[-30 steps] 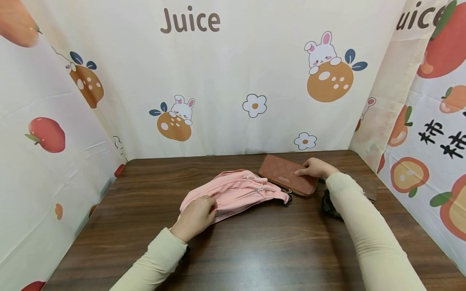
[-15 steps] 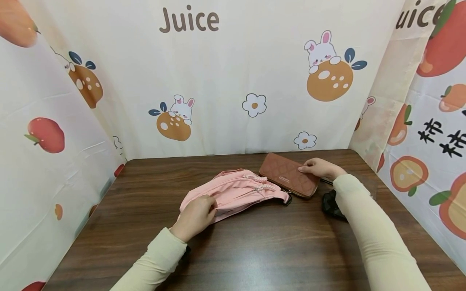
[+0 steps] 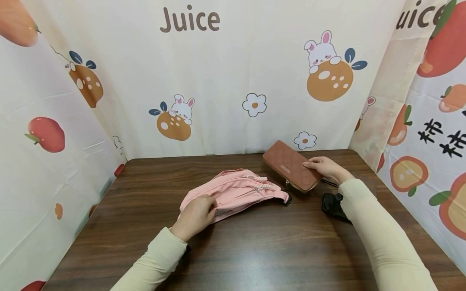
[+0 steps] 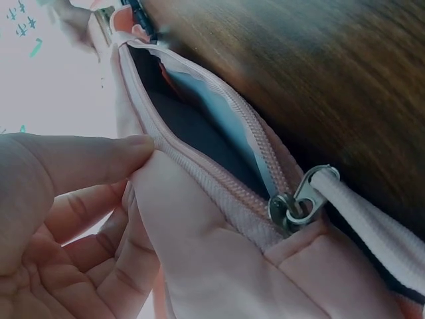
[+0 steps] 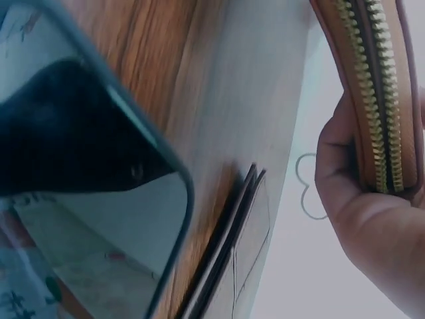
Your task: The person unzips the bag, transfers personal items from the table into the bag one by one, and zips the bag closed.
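Wallet (image 3: 292,165), brown and quilted, is lifted clear of the table (image 3: 255,250) near its far right part, its long axis running from far-left to near-right and its far-left end tilted up toward the printed backdrop (image 3: 233,72). The right hand (image 3: 325,167) grips it at the near-right end, fingers over the top face and thumb beneath; the right wrist view shows its gold zip edge (image 5: 378,100) clamped in the curled hand. Just left of it lies the pink pouch (image 3: 233,193), long axis slanting from near-left to far-right across the middle of the table, its zip open along the upper edge. The left hand (image 3: 195,217) pinches the pouch's near-left end, thumb and fingers on the fabric beside the zip slider (image 4: 292,206). A black object (image 3: 332,204) lies on the table beside the right sleeve
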The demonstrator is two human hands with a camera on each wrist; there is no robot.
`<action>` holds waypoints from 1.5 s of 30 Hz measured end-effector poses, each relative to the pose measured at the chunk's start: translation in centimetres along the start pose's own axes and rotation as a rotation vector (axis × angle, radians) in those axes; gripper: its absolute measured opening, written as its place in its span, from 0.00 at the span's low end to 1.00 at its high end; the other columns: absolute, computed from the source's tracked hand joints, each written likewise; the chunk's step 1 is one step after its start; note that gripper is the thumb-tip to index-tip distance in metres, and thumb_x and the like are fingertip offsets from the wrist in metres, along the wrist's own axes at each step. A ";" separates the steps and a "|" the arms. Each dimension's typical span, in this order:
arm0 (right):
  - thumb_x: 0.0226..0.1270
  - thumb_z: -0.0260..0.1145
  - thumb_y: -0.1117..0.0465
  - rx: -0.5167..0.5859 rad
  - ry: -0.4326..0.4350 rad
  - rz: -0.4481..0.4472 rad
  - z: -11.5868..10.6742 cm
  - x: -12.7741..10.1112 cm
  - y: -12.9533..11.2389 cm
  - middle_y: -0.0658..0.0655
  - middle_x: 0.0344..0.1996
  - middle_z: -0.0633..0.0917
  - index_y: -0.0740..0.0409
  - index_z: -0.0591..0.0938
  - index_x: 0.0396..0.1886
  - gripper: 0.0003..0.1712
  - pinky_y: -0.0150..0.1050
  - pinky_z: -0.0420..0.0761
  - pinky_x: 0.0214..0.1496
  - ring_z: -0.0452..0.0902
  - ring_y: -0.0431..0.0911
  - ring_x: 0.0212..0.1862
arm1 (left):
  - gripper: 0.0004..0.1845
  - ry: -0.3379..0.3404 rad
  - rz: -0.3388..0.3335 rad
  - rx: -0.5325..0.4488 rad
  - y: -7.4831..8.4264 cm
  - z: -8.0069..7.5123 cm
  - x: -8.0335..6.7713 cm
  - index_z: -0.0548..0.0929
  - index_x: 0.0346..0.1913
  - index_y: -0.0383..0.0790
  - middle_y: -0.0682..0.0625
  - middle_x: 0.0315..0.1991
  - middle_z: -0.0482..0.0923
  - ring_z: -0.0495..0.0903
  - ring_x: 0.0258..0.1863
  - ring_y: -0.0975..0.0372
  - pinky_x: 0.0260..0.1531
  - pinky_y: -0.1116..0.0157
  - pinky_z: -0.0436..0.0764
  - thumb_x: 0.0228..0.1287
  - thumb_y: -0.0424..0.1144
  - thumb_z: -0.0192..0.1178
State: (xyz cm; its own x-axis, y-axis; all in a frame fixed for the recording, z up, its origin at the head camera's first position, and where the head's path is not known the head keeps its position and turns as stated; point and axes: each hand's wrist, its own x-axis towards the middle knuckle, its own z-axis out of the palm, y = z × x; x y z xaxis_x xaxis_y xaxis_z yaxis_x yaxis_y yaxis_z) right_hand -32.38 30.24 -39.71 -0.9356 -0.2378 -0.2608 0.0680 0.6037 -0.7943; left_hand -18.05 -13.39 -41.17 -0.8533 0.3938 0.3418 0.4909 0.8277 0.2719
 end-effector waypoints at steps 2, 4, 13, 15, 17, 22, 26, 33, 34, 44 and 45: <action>0.75 0.55 0.47 0.094 0.005 0.012 0.2 -0.2 -0.2 0.48 0.38 0.81 0.69 0.72 0.60 0.29 0.34 0.78 0.42 0.77 0.36 0.36 | 0.10 -0.002 -0.005 -0.008 0.0 -0.1 0.0 0.79 0.22 0.45 0.57 0.20 0.72 0.69 0.23 0.67 0.26 0.69 0.71 0.52 0.29 0.68; 0.75 0.56 0.49 0.198 0.001 0.025 0.4 -0.4 -0.3 0.45 0.34 0.80 0.66 0.72 0.58 0.25 0.33 0.79 0.40 0.78 0.35 0.34 | 0.09 -0.008 -0.011 -0.015 -0.1 -0.1 0.1 0.80 0.22 0.45 0.57 0.20 0.72 0.69 0.23 0.67 0.27 0.69 0.71 0.52 0.29 0.68; 0.75 0.58 0.54 0.491 -0.022 0.051 1.3 -1.8 -1.1 0.45 0.27 0.83 0.54 0.75 0.45 0.09 0.32 0.82 0.35 0.82 0.36 0.30 | 0.08 -0.006 -0.024 -0.029 -0.2 -0.3 0.3 0.81 0.24 0.44 0.56 0.21 0.73 0.69 0.23 0.68 0.27 0.68 0.72 0.53 0.30 0.68; 0.74 0.58 0.55 0.527 -0.038 0.055 1.5 -2.1 -1.2 0.46 0.27 0.84 0.53 0.77 0.42 0.07 0.32 0.82 0.35 0.83 0.37 0.30 | 0.08 -0.002 -0.021 -0.032 -0.2 -0.3 0.3 0.81 0.24 0.44 0.56 0.21 0.73 0.69 0.23 0.68 0.27 0.69 0.72 0.53 0.30 0.68; 0.74 0.58 0.56 0.551 -0.052 0.055 1.7 -2.4 -1.2 0.47 0.27 0.84 0.52 0.79 0.40 0.06 0.33 0.82 0.35 0.83 0.37 0.30 | 0.08 0.000 -0.020 -0.032 -0.2 -0.3 0.3 0.81 0.24 0.44 0.57 0.21 0.73 0.69 0.23 0.68 0.27 0.69 0.72 0.53 0.30 0.68; 0.73 0.60 0.58 0.574 -0.077 0.031 2.4 -3.0 -1.2 0.48 0.27 0.86 0.53 0.78 0.41 0.05 0.33 0.83 0.35 0.84 0.38 0.30 | 0.08 0.002 -0.022 -0.034 -0.1 -0.3 0.4 0.82 0.24 0.44 0.56 0.21 0.74 0.70 0.23 0.68 0.27 0.68 0.73 0.53 0.30 0.68; 0.73 0.59 0.60 0.597 -0.076 -0.005 3.0 -3.6 -1.2 0.47 0.29 0.86 0.56 0.74 0.48 0.08 0.32 0.84 0.35 0.85 0.38 0.31 | 0.07 0.012 -0.023 -0.034 -0.2 -0.2 0.4 0.82 0.24 0.44 0.56 0.21 0.74 0.70 0.23 0.68 0.27 0.68 0.73 0.52 0.30 0.69; 0.74 0.57 0.61 0.618 -0.098 -0.076 4.0 -4.9 -1.2 0.46 0.33 0.88 0.53 0.70 0.56 0.14 0.34 0.84 0.36 0.85 0.38 0.33 | 0.07 0.028 -0.006 -0.027 -0.1 -0.1 0.5 0.81 0.24 0.43 0.56 0.21 0.74 0.69 0.22 0.68 0.26 0.69 0.72 0.52 0.30 0.69; 0.74 0.57 0.61 0.623 -0.105 -0.081 4.2 -5.1 -1.2 0.47 0.33 0.88 0.53 0.70 0.56 0.14 0.34 0.84 0.36 0.85 0.38 0.33 | 0.07 0.026 -0.008 -0.027 -0.1 -0.1 0.5 0.81 0.24 0.43 0.56 0.21 0.74 0.69 0.22 0.68 0.27 0.68 0.73 0.52 0.30 0.69; 0.74 0.54 0.68 0.674 -0.241 -0.133 5.8 -7.0 -0.7 0.49 0.35 0.88 0.55 0.71 0.53 0.11 0.34 0.85 0.37 0.87 0.41 0.35 | 0.07 0.041 -0.028 -0.057 0.2 -0.1 0.7 0.82 0.24 0.43 0.55 0.23 0.77 0.73 0.24 0.67 0.30 0.65 0.76 0.53 0.30 0.68; 0.73 0.54 0.68 0.674 -0.243 -0.128 6.0 -7.2 -0.7 0.49 0.36 0.87 0.55 0.71 0.52 0.11 0.35 0.85 0.37 0.87 0.41 0.35 | 0.07 0.048 -0.028 -0.058 0.2 -0.1 0.7 0.82 0.24 0.43 0.55 0.23 0.77 0.73 0.24 0.67 0.30 0.65 0.76 0.53 0.30 0.68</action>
State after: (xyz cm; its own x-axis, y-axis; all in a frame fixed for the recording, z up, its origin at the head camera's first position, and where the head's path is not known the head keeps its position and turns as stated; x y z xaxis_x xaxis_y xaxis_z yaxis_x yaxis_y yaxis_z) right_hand -23.61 26.93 -40.55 -0.8526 -0.4846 -0.1956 0.2352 -0.0216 -0.9717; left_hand -18.51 -12.98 -40.79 -0.8581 0.3502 0.3755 0.4775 0.8131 0.3328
